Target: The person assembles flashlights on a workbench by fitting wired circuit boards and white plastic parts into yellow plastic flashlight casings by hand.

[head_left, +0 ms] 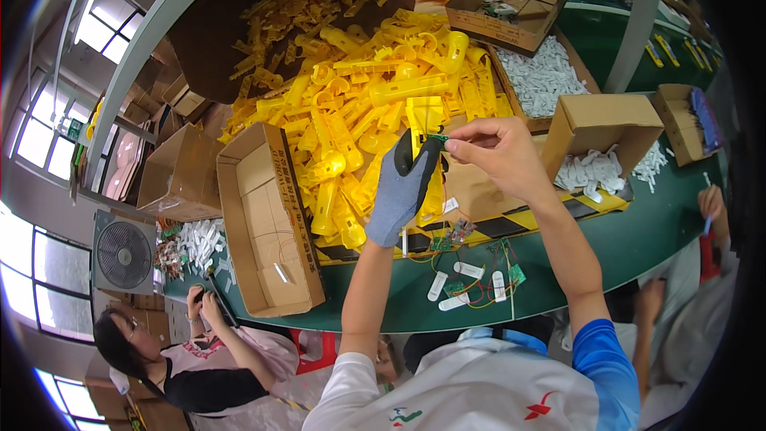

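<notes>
My left hand (396,191), in a grey and black glove, is closed round a yellow plastic housing (425,113) above the heap of parts. My bare right hand (504,156) pinches a small green circuit board (439,138) at the side of that housing. Thin dark wires rise near the board; how far it sits inside the housing is hidden by my fingers. Below my hands on the green table (399,299) lie several white plastic pieces (468,270) and green circuit boards (517,274), joined by thin coloured wires.
A big heap of yellow plastic parts (335,144) fills the far side. An open cardboard box (259,231) stands left, another with white parts (594,124) right. A tray (511,4) sits behind. One co-worker (207,351) sits left; another person's hand (712,202) shows right.
</notes>
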Demonstrator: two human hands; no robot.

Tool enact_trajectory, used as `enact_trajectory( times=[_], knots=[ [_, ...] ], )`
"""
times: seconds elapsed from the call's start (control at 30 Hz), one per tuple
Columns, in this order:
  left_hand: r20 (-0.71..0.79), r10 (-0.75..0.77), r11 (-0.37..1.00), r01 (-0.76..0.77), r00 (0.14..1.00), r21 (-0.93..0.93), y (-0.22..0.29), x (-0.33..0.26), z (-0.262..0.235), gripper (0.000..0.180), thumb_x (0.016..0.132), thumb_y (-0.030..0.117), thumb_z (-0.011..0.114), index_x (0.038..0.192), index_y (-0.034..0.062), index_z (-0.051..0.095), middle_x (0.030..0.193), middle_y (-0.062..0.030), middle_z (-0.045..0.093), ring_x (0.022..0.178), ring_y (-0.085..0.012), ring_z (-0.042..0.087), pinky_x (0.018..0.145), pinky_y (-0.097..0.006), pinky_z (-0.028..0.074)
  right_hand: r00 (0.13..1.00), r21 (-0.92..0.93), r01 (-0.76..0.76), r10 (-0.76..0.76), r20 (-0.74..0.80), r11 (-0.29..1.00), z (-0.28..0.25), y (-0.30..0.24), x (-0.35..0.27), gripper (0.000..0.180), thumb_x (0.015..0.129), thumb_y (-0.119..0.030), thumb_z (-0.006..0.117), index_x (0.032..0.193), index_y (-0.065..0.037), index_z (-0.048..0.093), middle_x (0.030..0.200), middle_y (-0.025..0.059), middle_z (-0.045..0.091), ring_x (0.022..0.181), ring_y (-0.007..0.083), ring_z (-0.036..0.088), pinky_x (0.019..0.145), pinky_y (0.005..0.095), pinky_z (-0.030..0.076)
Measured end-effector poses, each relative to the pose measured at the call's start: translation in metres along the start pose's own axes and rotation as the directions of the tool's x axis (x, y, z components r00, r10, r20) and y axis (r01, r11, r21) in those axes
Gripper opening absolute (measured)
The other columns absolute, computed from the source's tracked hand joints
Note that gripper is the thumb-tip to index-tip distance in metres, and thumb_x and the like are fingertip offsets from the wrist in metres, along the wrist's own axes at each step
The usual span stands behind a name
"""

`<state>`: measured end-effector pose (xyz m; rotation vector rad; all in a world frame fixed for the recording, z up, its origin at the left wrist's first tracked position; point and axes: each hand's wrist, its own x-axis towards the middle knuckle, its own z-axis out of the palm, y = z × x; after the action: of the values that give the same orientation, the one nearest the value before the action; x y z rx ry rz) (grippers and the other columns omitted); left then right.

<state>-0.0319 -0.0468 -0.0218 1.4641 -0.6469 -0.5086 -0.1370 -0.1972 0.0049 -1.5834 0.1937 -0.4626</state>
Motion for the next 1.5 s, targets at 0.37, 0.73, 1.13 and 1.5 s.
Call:
enact_trajectory(
  times=[0.37,0.73,1.13,1.5],
  knots=[
    [0.058,-0.149,0.984,0.154,0.987,-0.085,0.006,-0.002,-0.005,0.063,0.099,0.06,0.031,0.097,0.0041,0.061,0.072,-0.0089,0.065,0.056,-0.0157,0.06,0.051,-0.026,0.047,0.997,0.118,0.01,-0.019,0.07,0.993,-0.006,0.009,0.005,0.02,0.084,-0.011,0.075,0.096,0.004,0.072,0.081,0.0048,0.07,0.071,0.0071,0.063,0.065,0.0206,0.05],
    [0.067,-0.19,0.948,0.201,0.979,-0.248,0.013,-0.006,-0.002,0.057,0.1,0.055,0.037,0.097,0.0031,0.06,0.071,-0.0098,0.064,0.054,-0.0167,0.06,0.051,-0.028,0.047,0.999,0.154,0.033,-0.034,0.005,0.987,0.001,0.016,0.008,0.02,0.084,-0.012,0.076,0.096,0.004,0.072,0.078,0.0044,0.069,0.068,0.0062,0.061,0.062,0.0192,0.049],
    [0.105,-0.088,0.983,0.104,0.991,-0.154,0.011,-0.006,0.008,0.049,0.102,0.046,0.037,0.109,0.0011,0.057,0.077,-0.0104,0.065,0.059,-0.017,0.062,0.055,-0.028,0.052,0.995,0.406,-0.059,0.086,-0.048,0.912,0.012,0.027,0.009,0.02,0.085,-0.012,0.075,0.099,0.001,0.069,0.088,0.0037,0.069,0.076,0.006,0.061,0.07,0.0204,0.049],
    [0.044,-0.013,0.975,0.022,0.999,-0.22,0.012,-0.005,0.012,0.037,0.103,0.033,0.039,0.108,0.0002,0.055,0.08,-0.0112,0.066,0.063,-0.0166,0.065,0.056,-0.028,0.053,0.997,0.428,-0.004,0.039,-0.072,0.904,0.021,0.032,0.009,0.017,0.088,-0.016,0.072,0.093,-0.002,0.065,0.088,0.0011,0.066,0.079,0.0052,0.059,0.074,0.0206,0.047]
  ],
)
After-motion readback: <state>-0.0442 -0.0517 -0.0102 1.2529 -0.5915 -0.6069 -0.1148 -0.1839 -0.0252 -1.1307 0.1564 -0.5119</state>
